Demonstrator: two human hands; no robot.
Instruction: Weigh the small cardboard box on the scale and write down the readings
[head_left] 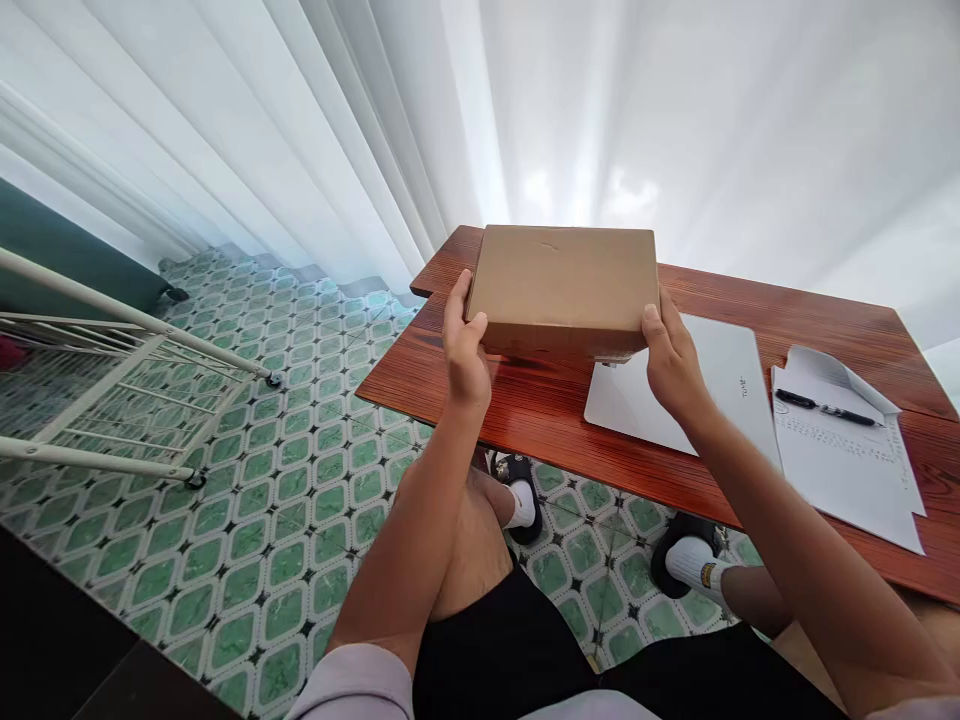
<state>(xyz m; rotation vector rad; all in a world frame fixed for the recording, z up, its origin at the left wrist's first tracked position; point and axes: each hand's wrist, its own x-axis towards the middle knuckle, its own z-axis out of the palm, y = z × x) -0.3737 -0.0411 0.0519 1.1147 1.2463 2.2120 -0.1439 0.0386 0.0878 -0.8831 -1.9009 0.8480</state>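
Observation:
A closed brown cardboard box (566, 275) is held between my two hands over the wooden table. My left hand (463, 345) grips its left end, thumb at the front corner. On the opposite end, my right hand (670, 350) is closed with its thumb on the front right corner. The box's underside is hidden, so I cannot tell whether it touches the table. Just below and right of it, a silver laptop (724, 375) lies with its lid down, partly covered by my right hand and forearm.
Sheets of white paper (847, 485) with handwriting lie at the right of the wooden table (525, 405), a black pen (825, 407) on top. White curtains (562, 110) hang behind. A white wheeled rack (157, 345) stands left on the green tiled floor (300, 500).

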